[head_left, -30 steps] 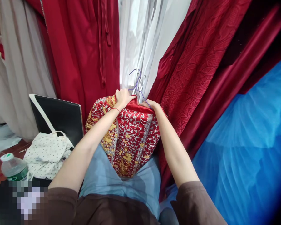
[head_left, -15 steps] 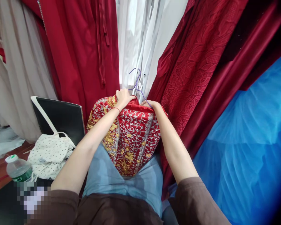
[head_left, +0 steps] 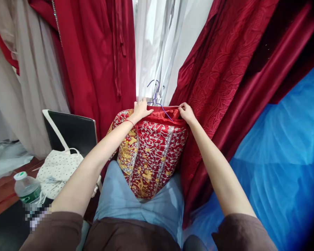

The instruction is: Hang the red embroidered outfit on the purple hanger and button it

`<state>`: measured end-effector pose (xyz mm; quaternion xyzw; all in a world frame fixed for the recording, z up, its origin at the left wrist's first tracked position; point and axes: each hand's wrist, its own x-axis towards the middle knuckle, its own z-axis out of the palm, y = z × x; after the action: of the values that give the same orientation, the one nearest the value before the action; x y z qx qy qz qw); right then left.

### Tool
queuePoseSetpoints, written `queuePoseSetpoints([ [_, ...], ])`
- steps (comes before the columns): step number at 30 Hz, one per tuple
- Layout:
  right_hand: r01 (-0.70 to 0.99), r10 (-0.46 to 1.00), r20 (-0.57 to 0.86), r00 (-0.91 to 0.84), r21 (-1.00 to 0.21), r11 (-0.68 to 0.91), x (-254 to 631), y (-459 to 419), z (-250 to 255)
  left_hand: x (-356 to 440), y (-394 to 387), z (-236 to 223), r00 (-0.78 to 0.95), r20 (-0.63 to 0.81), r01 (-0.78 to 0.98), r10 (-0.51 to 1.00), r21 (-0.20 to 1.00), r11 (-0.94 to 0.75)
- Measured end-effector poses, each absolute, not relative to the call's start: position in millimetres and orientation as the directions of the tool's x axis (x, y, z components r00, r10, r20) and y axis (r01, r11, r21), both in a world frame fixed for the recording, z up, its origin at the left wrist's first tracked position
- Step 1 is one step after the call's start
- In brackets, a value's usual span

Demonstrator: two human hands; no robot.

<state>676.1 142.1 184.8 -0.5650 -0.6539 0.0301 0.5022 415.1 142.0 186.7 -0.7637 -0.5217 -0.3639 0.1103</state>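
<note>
A red skirt (head_left: 157, 150), embroidered in gold and silver, hangs in front of my legs with its waist edge up. My left hand (head_left: 141, 108) grips the top edge on the left, with the thumb pointing right. At the right end of the edge, my right hand (head_left: 186, 113) pinches the waistband between thumb and fingers and draws it out straight. The red lining shows between the two hands. A thin purple wire hanger (head_left: 156, 91) stands behind the edge, its hook upward and one arm dipping into the waist opening.
Dark red garments (head_left: 102, 55) hang at left and a patterned red one (head_left: 211, 80) at right. Blue tulle (head_left: 272, 167) fills the right side. A black chair back (head_left: 70, 130), a dotted white cloth bag (head_left: 59, 169) and a plastic bottle (head_left: 27, 188) are at left.
My right hand has come out of the waist opening and moved right, now holding the edge's right end. The opening is spread wider, showing more lining. The view has shifted slightly.
</note>
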Motion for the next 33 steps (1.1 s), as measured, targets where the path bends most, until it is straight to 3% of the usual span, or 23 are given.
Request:
queuePoseSetpoints([
  [3,0.656,0.663,0.730,0.165,-0.583,0.479,675.8,145.3,177.7,436.6,128.4,187.2,0.304,0.829,0.803,0.470,0.043,-0.595],
  [6,0.623,0.633,0.751,0.188,-0.589,0.514,669.5,146.3,173.3,466.6,119.9,184.8,0.555,0.781,0.655,0.286,-0.198,-0.729],
  [9,0.629,0.676,0.714,0.181,-0.613,0.479,669.3,138.9,172.5,486.8,125.4,177.1,0.694,0.667,0.575,0.272,-0.285,-0.767],
  [13,0.672,0.776,0.622,0.106,-0.620,0.405,673.5,112.8,171.9,483.9,144.1,163.8,0.717,0.642,0.570,0.271,-0.317,-0.758],
  [16,0.610,0.888,0.452,0.080,-0.727,0.315,672.3,88.5,167.3,472.4,151.5,157.8,0.724,0.640,0.552,0.256,-0.315,-0.772],
  [20,0.285,0.984,0.169,0.057,-0.947,0.146,668.3,67.9,161.1,465.3,151.0,156.5,0.724,0.644,0.515,0.247,-0.265,-0.816],
  [22,0.162,0.998,0.049,0.045,-0.986,0.042,669.1,64.9,162.7,464.2,151.2,157.7,0.727,0.637,0.487,0.257,-0.216,-0.846],
  [25,0.142,0.996,-0.086,0.023,-0.986,-0.089,675.1,63.9,169.4,462.3,155.1,160.4,0.734,0.605,0.461,0.309,-0.109,-0.881],
  [29,0.196,0.996,-0.055,0.067,-0.978,-0.067,682.3,61.4,170.8,462.7,160.6,160.2,0.691,0.612,0.464,0.385,0.032,-0.885],
  [33,0.235,0.995,0.049,0.089,-0.972,0.026,678.3,63.2,157.7,465.0,158.3,155.1,0.650,0.660,0.440,0.377,0.077,-0.895],
])
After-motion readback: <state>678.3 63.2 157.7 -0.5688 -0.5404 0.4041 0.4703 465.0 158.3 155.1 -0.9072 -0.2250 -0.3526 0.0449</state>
